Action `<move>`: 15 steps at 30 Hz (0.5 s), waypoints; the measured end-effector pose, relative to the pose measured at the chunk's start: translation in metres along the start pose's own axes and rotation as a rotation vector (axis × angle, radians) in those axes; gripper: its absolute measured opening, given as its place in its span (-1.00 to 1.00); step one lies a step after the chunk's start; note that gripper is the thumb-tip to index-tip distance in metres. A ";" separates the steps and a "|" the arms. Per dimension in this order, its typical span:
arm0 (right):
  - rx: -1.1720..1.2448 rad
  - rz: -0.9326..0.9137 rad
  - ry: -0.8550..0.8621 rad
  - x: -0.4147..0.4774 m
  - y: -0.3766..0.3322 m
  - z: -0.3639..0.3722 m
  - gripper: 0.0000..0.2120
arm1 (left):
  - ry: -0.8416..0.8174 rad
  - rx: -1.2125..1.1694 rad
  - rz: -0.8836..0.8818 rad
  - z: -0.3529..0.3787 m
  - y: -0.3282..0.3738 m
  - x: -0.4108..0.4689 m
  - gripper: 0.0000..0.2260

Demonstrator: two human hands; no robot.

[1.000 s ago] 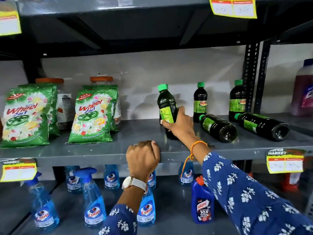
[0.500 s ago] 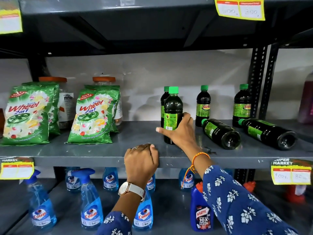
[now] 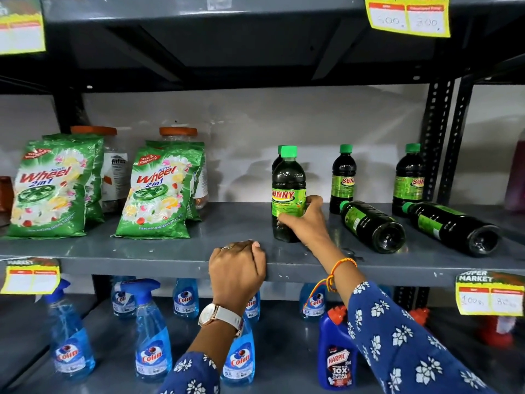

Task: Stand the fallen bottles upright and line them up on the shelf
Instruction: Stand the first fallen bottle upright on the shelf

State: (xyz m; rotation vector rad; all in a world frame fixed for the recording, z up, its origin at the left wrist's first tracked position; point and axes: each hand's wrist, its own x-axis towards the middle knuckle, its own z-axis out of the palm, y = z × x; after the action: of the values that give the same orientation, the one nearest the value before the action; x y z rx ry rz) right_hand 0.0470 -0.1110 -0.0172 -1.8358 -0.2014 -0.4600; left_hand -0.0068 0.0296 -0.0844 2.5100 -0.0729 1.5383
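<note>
My right hand grips a dark Sunny bottle with a green cap, standing upright on the grey shelf. Another upright bottle is mostly hidden right behind it. Two more stand upright at the back, one in the middle and one by the post. Two bottles lie on their sides to the right, bases toward me: the nearer and the farther right. My left hand is curled over the shelf's front edge.
Green Wheel detergent packs and orange-lidded jars fill the shelf's left half. Blue Colin spray bottles and a Harpic bottle stand on the shelf below. A perforated upright post bounds the bay on the right.
My right hand has brought the tilted bottle upright and set it on the shelf in front of another, turning its label toward me. My left hand stayed on the edge.
</note>
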 end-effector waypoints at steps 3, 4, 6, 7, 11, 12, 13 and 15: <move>0.041 0.020 -0.023 0.000 -0.001 0.002 -0.35 | 0.008 -0.005 0.000 0.000 0.000 0.000 -0.65; 0.033 0.019 -0.021 0.001 0.000 0.003 -0.34 | 0.014 -0.007 0.002 0.000 0.000 0.000 -0.65; 0.011 0.019 -0.013 0.003 0.001 0.004 -0.36 | 0.022 -0.008 0.004 -0.001 0.000 0.000 -0.65; 0.009 0.023 -0.016 0.003 0.001 0.003 -0.38 | 0.026 -0.006 0.004 -0.001 0.000 0.000 -0.66; 0.030 0.033 -0.043 0.005 0.003 0.005 -0.46 | 0.034 -0.010 0.006 0.000 -0.001 0.000 -0.66; 0.040 0.035 -0.039 0.005 0.003 0.005 -0.44 | 0.033 -0.012 0.007 0.000 -0.001 -0.001 -0.66; 0.052 0.038 -0.026 0.005 0.004 0.005 -0.41 | 0.033 -0.012 0.008 0.000 -0.001 -0.001 -0.66; 0.040 0.048 0.010 0.006 0.006 0.006 -0.36 | 0.033 -0.005 0.007 0.001 0.000 -0.001 -0.66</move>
State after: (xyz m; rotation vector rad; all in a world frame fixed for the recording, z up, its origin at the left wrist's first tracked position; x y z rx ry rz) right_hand 0.0560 -0.1080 -0.0217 -1.7951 -0.1584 -0.4282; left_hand -0.0067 0.0295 -0.0860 2.4816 -0.0805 1.5798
